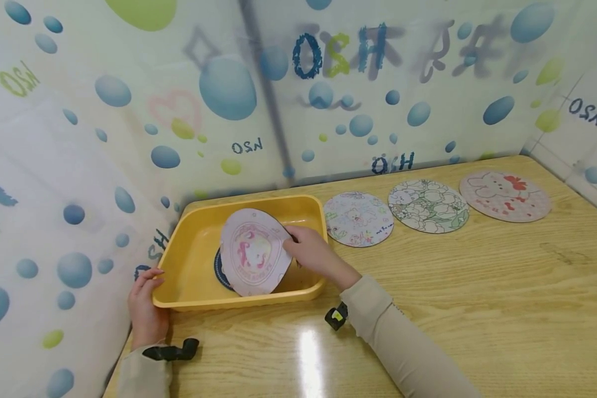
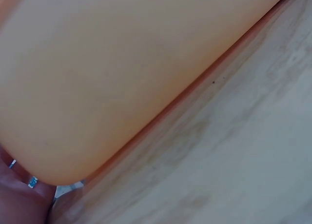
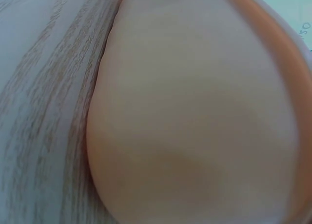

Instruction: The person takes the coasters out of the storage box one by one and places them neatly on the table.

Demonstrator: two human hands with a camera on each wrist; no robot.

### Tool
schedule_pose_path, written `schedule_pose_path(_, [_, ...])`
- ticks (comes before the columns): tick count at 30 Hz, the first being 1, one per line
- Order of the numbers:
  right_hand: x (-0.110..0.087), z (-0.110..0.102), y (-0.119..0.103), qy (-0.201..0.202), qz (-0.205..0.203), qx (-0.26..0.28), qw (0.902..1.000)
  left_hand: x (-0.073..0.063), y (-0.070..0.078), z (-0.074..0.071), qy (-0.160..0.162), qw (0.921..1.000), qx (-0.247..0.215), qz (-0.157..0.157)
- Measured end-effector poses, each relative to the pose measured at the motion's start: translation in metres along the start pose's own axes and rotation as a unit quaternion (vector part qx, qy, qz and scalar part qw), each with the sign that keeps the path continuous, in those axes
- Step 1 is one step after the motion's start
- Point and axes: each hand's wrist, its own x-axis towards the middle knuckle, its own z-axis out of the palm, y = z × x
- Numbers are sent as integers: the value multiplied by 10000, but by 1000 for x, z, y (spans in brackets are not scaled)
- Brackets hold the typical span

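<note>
My right hand (image 1: 310, 251) pinches the right edge of a round pink mat (image 1: 254, 254) with a cartoon print. The mat is tilted up inside a yellow plastic basin (image 1: 186, 260). Behind it, the edge of a dark blue round mat (image 1: 222, 272) shows on the basin floor, mostly hidden. At the basin's left end, my left hand (image 1: 149, 309) grips the rim with its fingers over it. The left wrist view shows the basin's outer wall (image 2: 112, 82) and part of the left hand (image 2: 24, 199). Only the wall (image 3: 190, 116) and tabletop fill the right wrist view.
To the right of the basin, three round printed mats lie in a row: one with small drawings (image 1: 359, 219), one with green-outlined flowers (image 1: 429, 207) and one with a rabbit (image 1: 506, 196). A patterned sheet (image 1: 219, 160) hangs behind the wooden table (image 1: 428, 287).
</note>
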Motion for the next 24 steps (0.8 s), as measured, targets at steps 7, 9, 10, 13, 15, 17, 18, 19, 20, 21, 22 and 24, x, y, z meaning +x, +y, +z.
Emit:
schedule_pose_path(7, [0, -2, 2, -26, -119, 487, 9987, -1, 0, 0, -20, 9999, -120, -53])
schedule_pose_path(9, [0, -4, 2, -85, -138, 648, 9978, -2, 0, 0, -12, 9998, -173, -64])
schedule_pose_path(10, [0, -4, 2, -111, -136, 726, 9972, -2, 0, 0, -14, 9998, -190, -66])
schedule_pose_path(13, [-1, -7, -3, -153, -56, 918, 9956, -2, 0, 0, -7, 9998, -196, -46])
schedule_pose_path(15, [-5, -9, -11, -158, -17, 986, 9950, -2, 0, 0, -7, 9999, -171, -16])
schedule_pose_path(17, [-8, -11, -18, -151, 35, 983, 9950, -2, 0, 1, -16, 9999, -145, 3])
schedule_pose_path(18, [-10, -12, -22, -154, 46, 982, 9950, -2, 0, 1, -23, 9999, -139, 8])
schedule_pose_path(19, [-12, -13, -25, -148, 41, 978, 9951, -2, 0, 1, -25, 9999, -140, 5])
schedule_pose_path(20, [-14, -13, -28, -143, 32, 980, 9951, -2, 0, 1, -22, 9999, -133, 10])
schedule_pose_path(21, [-14, -13, -28, -139, 26, 986, 9950, -2, 0, 1, -27, 9999, -129, 6])
schedule_pose_path(22, [-14, -14, -29, -135, 41, 996, 9949, -2, 0, 0, -27, 9999, -122, -2])
schedule_pose_path(24, [-15, -14, -29, -133, 53, 1057, 9943, -2, 0, 0, -24, 10000, -81, -14])
